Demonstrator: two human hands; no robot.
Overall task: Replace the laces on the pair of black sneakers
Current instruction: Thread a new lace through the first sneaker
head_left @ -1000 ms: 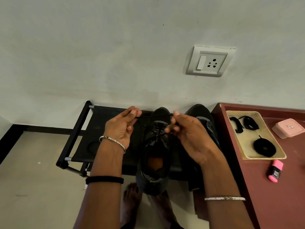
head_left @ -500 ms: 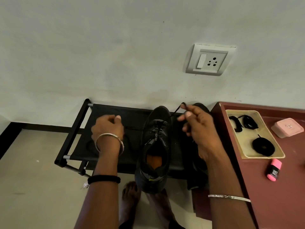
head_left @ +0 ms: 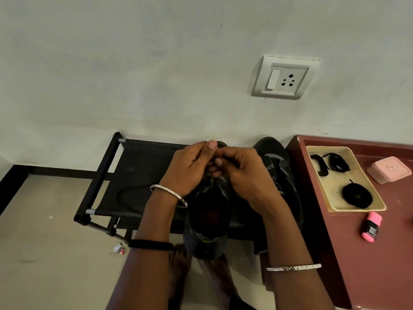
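Centrally, the sneaker (head_left: 207, 224) stands on the black rack (head_left: 107, 171), toe toward the wall (head_left: 156, 86); left hand (head_left: 190, 166) and right hand (head_left: 243, 175) meet above its front, fingers curled, apparently pinching the lace (head_left: 125, 193). Best practice: draw slack evenly, avoiding twists.

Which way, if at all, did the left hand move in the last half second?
Yes. The left hand moved rightward, from over the bare part of the black rack to above the sneaker, meeting the right hand at the lace.

Two sneakers (head_left: 207, 222), three lace bundles (head_left: 357, 196), one tray (head_left: 377, 198).
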